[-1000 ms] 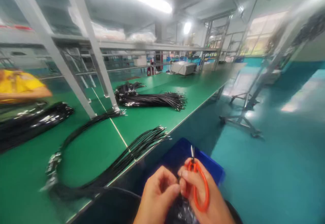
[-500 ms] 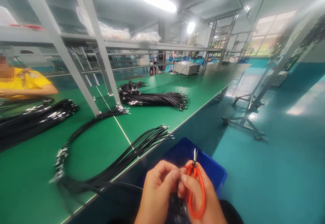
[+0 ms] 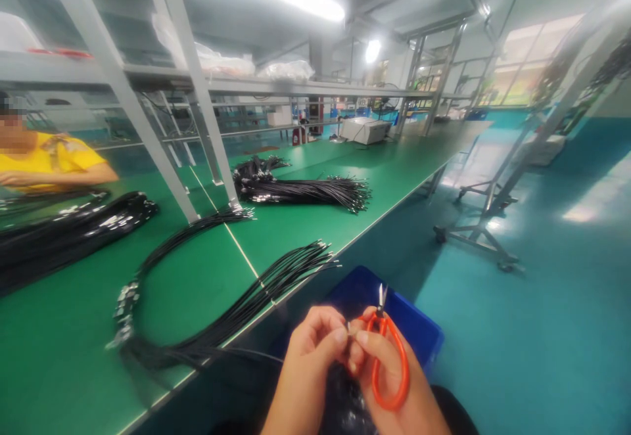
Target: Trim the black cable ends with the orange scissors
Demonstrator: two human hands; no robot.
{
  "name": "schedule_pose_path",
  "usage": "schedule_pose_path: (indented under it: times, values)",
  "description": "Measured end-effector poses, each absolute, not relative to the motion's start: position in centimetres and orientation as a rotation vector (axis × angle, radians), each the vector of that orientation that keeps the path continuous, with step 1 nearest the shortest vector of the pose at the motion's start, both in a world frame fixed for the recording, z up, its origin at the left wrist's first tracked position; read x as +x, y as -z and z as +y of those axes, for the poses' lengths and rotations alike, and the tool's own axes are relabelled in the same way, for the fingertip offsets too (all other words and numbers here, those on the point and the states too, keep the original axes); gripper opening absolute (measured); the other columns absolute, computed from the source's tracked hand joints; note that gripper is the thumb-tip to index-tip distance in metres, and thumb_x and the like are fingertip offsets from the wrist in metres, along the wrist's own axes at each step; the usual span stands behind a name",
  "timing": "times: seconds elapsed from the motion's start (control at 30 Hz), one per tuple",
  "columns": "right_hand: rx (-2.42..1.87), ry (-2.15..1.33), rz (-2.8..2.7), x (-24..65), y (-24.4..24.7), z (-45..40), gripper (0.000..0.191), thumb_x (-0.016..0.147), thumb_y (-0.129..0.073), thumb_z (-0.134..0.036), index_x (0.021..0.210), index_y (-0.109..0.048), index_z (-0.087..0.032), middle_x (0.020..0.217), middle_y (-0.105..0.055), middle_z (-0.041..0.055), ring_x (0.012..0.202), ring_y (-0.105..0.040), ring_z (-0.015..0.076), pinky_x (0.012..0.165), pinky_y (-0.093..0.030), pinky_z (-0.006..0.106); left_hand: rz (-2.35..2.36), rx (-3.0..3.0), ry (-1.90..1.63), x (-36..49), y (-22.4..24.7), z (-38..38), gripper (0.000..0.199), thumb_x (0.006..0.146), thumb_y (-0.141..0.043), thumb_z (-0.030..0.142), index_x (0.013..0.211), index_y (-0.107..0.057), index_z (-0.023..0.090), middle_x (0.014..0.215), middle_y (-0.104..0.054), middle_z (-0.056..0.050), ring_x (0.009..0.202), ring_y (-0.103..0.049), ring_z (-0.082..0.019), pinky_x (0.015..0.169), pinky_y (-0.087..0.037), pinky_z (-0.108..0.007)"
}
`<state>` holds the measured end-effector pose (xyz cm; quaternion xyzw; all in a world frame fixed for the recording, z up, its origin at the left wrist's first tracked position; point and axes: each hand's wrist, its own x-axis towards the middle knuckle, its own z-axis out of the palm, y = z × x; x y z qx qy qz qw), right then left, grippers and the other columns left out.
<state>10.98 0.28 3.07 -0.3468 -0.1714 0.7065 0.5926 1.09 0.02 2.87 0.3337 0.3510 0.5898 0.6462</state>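
Note:
My left hand [image 3: 313,349] is closed in a pinch, its thumb and fingertips meeting those of my right hand over a tiny pale tip [image 3: 350,331]. One black cable [image 3: 256,355] runs from the bundle on the bench edge to behind my left wrist; its end seems to be in the pinch, mostly hidden by fingers. Orange-handled scissors [image 3: 405,372] lie in my right hand [image 3: 387,359], blades up and slightly parted, while its thumb and finger also pinch at the tip. A curved bundle of black cables [image 3: 276,277] with white-tagged parts rests left of my hands.
A blue bin [image 3: 424,330] stands below my hands. More black cable bundles [image 3: 315,192] lie on the green bench [image 3: 182,290], between shelf posts [image 3: 211,119]. A person in yellow [image 3: 59,159] sits across at left. A wheeled rack [image 3: 488,225] stands on the floor at right.
The view has shifted slightly. The scissors have tilted a little in my right hand, and the pale tip between the fingertips shows more plainly. Both hands keep the pinch.

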Motion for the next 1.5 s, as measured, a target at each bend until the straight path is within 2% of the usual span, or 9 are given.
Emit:
schedule_pose_path:
  times: [0.13,0.33,0.5,0.67,0.9,1.0,1.1,1.23,1.5]
  values:
    - [-0.817,-1.663,-0.352,10.9,-3.0,0.3,0.025,0.055,-0.078,-0.018,0.072,-0.061,-0.020,0.059,-0.062,-0.0032,0.050,-0.051,0.0102,0.052,-0.044,0.022,0.885,0.751,-1.333,0.9,-2.6,0.1,0.013,0.075,-0.067,0.025,0.076,-0.058,0.017,0.057,-0.058,0.003,0.053,-0.052,-0.011,0.056,-0.041,-0.023]
    - [-0.776,-1.683,-0.340,10.9,-2.8,0.7,0.021,0.056,-0.076,-0.017,0.072,-0.062,-0.019,0.058,-0.060,-0.0035,0.050,-0.051,0.0106,0.052,-0.045,0.023,0.905,0.876,-1.347,0.4,-2.4,0.6,0.017,0.076,-0.067,0.030,0.070,-0.056,0.018,0.056,-0.056,0.004,0.053,-0.052,-0.011,0.055,-0.043,-0.023]
    - [-0.800,-1.682,-0.322,10.8,-3.1,0.8,0.024,0.055,-0.078,-0.018,0.074,-0.063,-0.019,0.061,-0.062,-0.0028,0.051,-0.051,0.0111,0.050,-0.045,0.023,1.042,0.951,-1.383,0.0,-3.3,0.6,0.016,0.075,-0.068,0.030,0.084,-0.062,0.018,0.066,-0.060,0.003,0.059,-0.055,-0.011,0.058,-0.045,-0.022]
    - [-0.751,-1.694,-0.329,10.6,-3.7,0.6,0.019,0.057,-0.077,-0.018,0.069,-0.063,-0.019,0.058,-0.060,-0.0030,0.051,-0.050,0.0103,0.052,-0.044,0.022,0.780,0.853,-1.310,0.8,-3.9,0.8,0.018,0.074,-0.070,0.026,0.066,-0.055,0.018,0.053,-0.056,0.004,0.049,-0.051,-0.010,0.053,-0.041,-0.023]
    - [-0.737,-1.701,-0.330,10.8,-3.2,0.6,0.018,0.058,-0.076,-0.018,0.072,-0.064,-0.020,0.056,-0.060,-0.0026,0.051,-0.051,0.0107,0.052,-0.044,0.021,0.747,0.632,-1.276,1.5,-3.4,0.5,0.018,0.075,-0.066,0.027,0.066,-0.054,0.016,0.058,-0.054,0.002,0.051,-0.046,-0.009,0.054,-0.039,-0.023]
    - [-0.726,-1.681,-0.339,10.9,-3.1,0.7,0.019,0.058,-0.076,-0.018,0.072,-0.063,-0.020,0.062,-0.062,-0.0023,0.051,-0.051,0.0105,0.052,-0.045,0.022,0.905,0.779,-1.336,0.7,-3.0,0.4,0.015,0.081,-0.059,0.029,0.072,-0.056,0.018,0.060,-0.053,0.003,0.055,-0.049,-0.012,0.058,-0.042,-0.024]
    - [-0.749,-1.682,-0.340,10.9,-3.3,0.8,0.022,0.059,-0.077,-0.018,0.075,-0.062,-0.019,0.064,-0.062,-0.0025,0.052,-0.052,0.0110,0.052,-0.046,0.023,1.239,1.188,-1.447,-0.2,-2.9,0.3,0.006,0.081,-0.059,0.024,0.084,-0.063,0.021,0.075,-0.061,-0.002,0.070,-0.057,-0.017,0.067,-0.046,-0.027]
    - [-0.710,-1.713,-0.334,10.8,-3.4,0.8,0.020,0.061,-0.076,-0.017,0.075,-0.061,-0.019,0.060,-0.059,-0.0035,0.053,-0.050,0.0112,0.051,-0.044,0.023,1.510,1.795,-1.443,-0.7,-3.1,0.0,0.019,0.076,-0.063,0.015,0.088,-0.073,0.025,0.100,-0.067,-0.009,0.086,-0.062,-0.024,0.075,-0.047,-0.030]
    - [-0.719,-1.697,-0.325,10.6,-3.4,0.8,0.019,0.060,-0.076,-0.020,0.073,-0.063,-0.019,0.059,-0.058,-0.0028,0.051,-0.048,0.0109,0.051,-0.043,0.023,1.517,1.688,-1.436,-1.1,-2.9,-0.4,0.014,0.078,-0.061,0.017,0.085,-0.071,0.024,0.084,-0.069,-0.006,0.076,-0.064,-0.022,0.068,-0.048,-0.028]
